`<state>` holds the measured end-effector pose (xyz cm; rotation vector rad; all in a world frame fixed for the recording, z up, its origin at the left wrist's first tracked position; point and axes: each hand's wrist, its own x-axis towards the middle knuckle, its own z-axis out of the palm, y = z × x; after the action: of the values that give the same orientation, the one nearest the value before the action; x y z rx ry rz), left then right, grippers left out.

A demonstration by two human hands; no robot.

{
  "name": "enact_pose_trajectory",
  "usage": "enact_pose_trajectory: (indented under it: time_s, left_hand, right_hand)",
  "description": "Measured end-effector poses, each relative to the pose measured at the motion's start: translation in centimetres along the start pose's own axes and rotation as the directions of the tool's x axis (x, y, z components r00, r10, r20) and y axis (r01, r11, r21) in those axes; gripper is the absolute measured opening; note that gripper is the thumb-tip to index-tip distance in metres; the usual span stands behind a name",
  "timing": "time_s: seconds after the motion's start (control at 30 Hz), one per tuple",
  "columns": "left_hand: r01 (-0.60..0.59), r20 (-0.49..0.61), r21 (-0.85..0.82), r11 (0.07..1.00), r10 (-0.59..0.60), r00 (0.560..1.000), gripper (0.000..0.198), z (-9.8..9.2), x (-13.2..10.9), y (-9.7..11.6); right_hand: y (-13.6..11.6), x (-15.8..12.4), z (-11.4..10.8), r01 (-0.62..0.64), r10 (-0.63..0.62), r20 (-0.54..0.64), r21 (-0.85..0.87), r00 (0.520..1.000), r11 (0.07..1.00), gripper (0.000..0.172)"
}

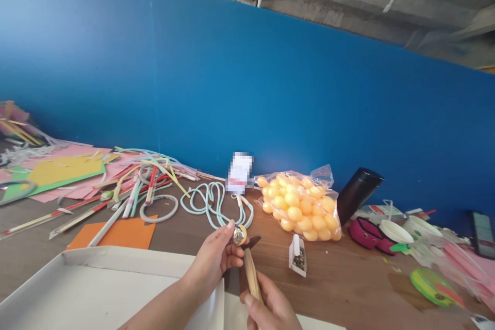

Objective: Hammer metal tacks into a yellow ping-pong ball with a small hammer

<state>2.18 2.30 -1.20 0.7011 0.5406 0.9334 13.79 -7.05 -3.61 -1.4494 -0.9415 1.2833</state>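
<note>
My left hand (214, 260) is closed in a pinch on a small yellow ball (240, 234) with a shiny metal piece on its face. My right hand (270, 307) grips the wooden handle of a small hammer (251, 273), whose dark head sits just under the ball. Both hands hover above the brown table (348, 278), near the front edge of a white shallow tray (96, 278). A small open white box of metal tacks (298, 256) stands just right of the hammer. A clear bag of yellow balls (299, 209) lies behind it.
A coiled mint cord (214, 203) lies behind my hands. Orange paper (124, 232), coloured sheets and several straws and sticks (131, 191) cover the left side. A black cylinder (358, 193), a pink pouch (365, 232), a white lid and a green disc (435, 283) sit at right. A blue wall backs the table.
</note>
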Motion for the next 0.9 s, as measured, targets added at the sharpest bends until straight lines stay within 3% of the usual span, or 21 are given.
enact_pose_trajectory:
  time_s: [0.43, 0.73, 0.9]
  left_hand:
    - [0.023, -0.035, -0.010, 1.000, -0.024, 0.999, 0.031, 0.39, -0.13, 0.29]
    - [0.028, -0.026, -0.008, 1.000, -0.028, 0.999, 0.033, 0.44, 0.03, 0.25]
    - [0.025, -0.031, -0.001, 1.000, -0.025, 0.999, 0.033, 0.37, -0.05, 0.23]
  right_hand:
    - [0.00, 0.13, -0.13, -0.007, 0.007, 0.009, 0.027, 1.000, 1.000, 0.060]
    - [-0.53, -0.02, -0.18, -0.010, 0.014, -0.050, 0.067, 0.999, 0.998, 0.064]
    - [-0.58, -0.12, -0.20, -0.021, 0.023, -0.015, 0.098, 1.000, 0.995, 0.061]
